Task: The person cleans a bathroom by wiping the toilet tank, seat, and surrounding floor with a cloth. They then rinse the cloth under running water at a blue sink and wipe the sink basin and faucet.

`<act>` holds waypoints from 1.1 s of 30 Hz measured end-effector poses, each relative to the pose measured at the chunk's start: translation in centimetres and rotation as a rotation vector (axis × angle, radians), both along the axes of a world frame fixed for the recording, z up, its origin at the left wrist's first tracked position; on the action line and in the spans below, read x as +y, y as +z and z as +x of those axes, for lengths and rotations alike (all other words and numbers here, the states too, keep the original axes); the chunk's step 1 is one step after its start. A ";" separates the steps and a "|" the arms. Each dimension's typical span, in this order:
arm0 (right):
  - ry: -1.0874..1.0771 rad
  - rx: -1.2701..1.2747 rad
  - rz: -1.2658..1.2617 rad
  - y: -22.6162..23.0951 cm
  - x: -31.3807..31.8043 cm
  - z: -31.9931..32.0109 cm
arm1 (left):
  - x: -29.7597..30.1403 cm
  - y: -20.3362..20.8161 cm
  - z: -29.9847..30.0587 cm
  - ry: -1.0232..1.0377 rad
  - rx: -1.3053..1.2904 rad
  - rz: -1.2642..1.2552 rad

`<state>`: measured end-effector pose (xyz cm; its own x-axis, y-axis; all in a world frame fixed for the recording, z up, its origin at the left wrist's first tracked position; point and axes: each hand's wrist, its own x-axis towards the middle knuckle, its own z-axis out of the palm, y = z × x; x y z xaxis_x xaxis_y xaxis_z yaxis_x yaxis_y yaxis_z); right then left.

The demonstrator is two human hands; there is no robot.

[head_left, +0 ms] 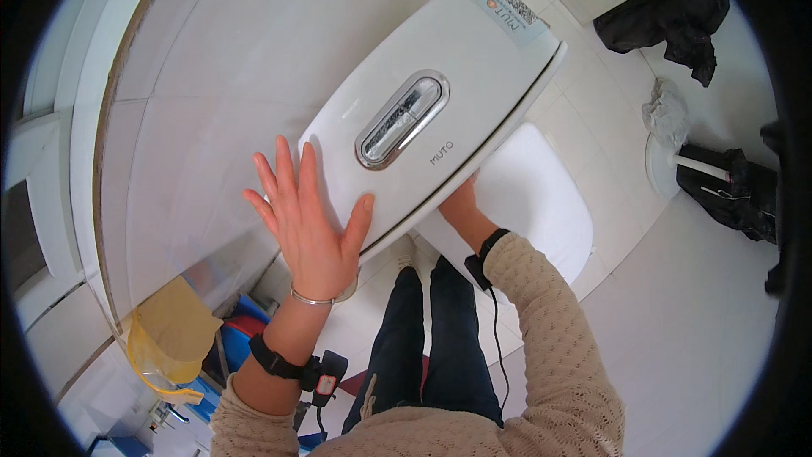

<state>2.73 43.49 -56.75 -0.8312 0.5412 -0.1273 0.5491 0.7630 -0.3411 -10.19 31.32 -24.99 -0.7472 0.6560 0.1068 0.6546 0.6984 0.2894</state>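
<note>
A white toilet tank lid (491, 59) fills the upper middle, running from lower left to upper right. A chrome oval flush button (404, 120) is set in its top. My left hand (309, 216) lies over the lid's near left end, fingers stretched and spread, thumb resting on the surface. Below the tank's front edge, my right hand (461, 203) reaches in close to the closed white toilet seat cover (541, 203). Its fingers are hidden behind the tank edge, so their grip does not show.
Wall tiles (203, 51) flank the tank on the left. A yellow-tan sheet (173, 326) and blue items sit at lower left. At right are black plastic bags (668, 21), a crumpled clear bag (666, 114) and a white-handled tool (702, 167). A cable (499, 347) hangs from my right wrist.
</note>
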 end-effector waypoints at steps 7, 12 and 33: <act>0.283 -0.445 0.003 3.7 1.1 -1.6 | -1.1 -0.6 -0.2 -0.019 0.031 0.040; 0.279 -0.214 0.288 -0.3 -3.6 1.3 | -0.3 -0.6 0.1 -0.056 0.042 0.081; -0.035 -0.055 -1.147 4.4 -21.8 9.6 | 0.3 -0.5 0.4 -0.080 0.059 0.070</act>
<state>12.31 21.64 -52.36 -0.7960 0.1058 -0.5960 0.5996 0.0028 -0.8003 -9.82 31.62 -25.46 -0.6839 0.7026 0.1968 0.7247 0.6227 0.2950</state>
